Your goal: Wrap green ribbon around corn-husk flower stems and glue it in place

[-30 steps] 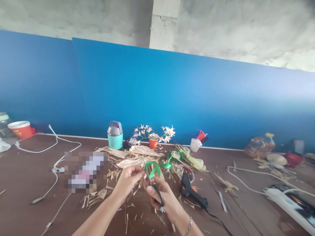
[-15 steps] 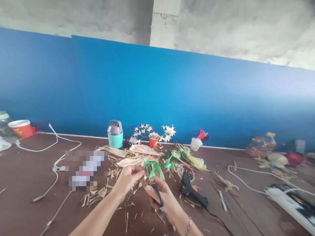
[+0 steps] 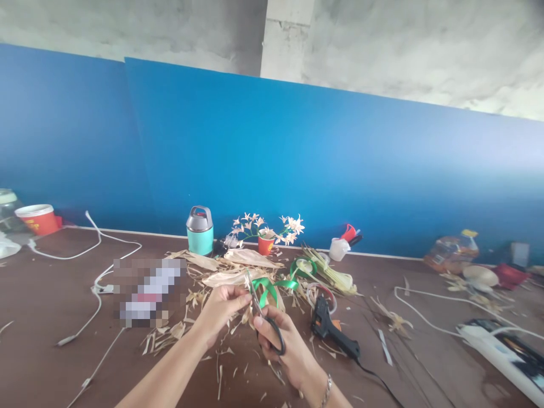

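My right hand point(image 3: 283, 340) is wrapped round the black handles of a pair of scissors point(image 3: 276, 335), whose metal blades point up and away from me. Close by on the left, my left hand point(image 3: 223, 309) is closed in a pinch beside the blades. What its fingertips hold is too small to make out. Behind the scissors curls a green ribbon point(image 3: 266, 286), leading towards its roll point(image 3: 293, 266). Dry pale husks point(image 3: 232, 277) lie in a heap beyond both hands, with small trimmings scattered below.
A black glue gun point(image 3: 334, 328) lies right of my hands, its cord running forward. Husk flowers stand in a red cup point(image 3: 266, 245) near a turquoise flask point(image 3: 199, 231). White cables point(image 3: 100, 283) cross the left side; a power strip point(image 3: 497, 354) lies at right.
The scissor handles have shifted slightly right with my right hand. My left hand keeps its pinch by the blades, almost unmoved.
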Motion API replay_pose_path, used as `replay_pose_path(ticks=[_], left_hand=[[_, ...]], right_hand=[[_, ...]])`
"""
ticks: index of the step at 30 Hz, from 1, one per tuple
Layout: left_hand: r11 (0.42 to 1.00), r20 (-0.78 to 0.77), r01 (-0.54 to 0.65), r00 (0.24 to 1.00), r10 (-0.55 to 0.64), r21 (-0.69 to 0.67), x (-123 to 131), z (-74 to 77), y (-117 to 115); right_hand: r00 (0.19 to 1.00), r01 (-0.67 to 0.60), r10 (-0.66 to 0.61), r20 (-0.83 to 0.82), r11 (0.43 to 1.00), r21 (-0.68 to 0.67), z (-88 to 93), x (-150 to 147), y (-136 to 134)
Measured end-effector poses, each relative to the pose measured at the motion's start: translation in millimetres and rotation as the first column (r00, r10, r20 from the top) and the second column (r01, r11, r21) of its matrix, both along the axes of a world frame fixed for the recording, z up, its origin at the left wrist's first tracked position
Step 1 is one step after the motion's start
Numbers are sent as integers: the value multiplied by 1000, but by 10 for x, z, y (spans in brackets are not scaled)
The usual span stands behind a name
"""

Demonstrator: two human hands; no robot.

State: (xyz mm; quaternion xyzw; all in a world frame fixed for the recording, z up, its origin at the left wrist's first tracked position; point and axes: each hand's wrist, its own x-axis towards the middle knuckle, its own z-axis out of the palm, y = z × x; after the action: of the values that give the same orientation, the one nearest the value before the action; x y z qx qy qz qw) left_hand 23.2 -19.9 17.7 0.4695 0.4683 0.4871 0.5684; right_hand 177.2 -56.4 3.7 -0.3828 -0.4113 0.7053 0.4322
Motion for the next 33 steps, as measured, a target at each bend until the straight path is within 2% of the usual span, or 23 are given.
replay_pose_path(ticks=[11, 16, 23, 28, 33], left_hand=[[999, 86, -13, 996, 16, -39, 19, 55, -9], [1000, 87, 16, 996, -14, -23, 30, 79, -26], [998, -78, -56, 995, 58, 26, 23, 48, -15], [998, -152, -48, 987, 53, 39, 12, 42, -11], [990, -283, -37, 956, 74, 133, -16, 23, 12]], right_hand=[[993, 64, -71, 91, 995, 79, 16, -46, 4], [995, 63, -69, 74, 995, 73, 0, -42, 10], [997, -14, 9, 71, 997, 78, -44, -15, 20], [996, -46, 38, 82, 995, 93, -76, -26, 22], [996, -42, 33, 86, 994, 104, -72, -50, 18]])
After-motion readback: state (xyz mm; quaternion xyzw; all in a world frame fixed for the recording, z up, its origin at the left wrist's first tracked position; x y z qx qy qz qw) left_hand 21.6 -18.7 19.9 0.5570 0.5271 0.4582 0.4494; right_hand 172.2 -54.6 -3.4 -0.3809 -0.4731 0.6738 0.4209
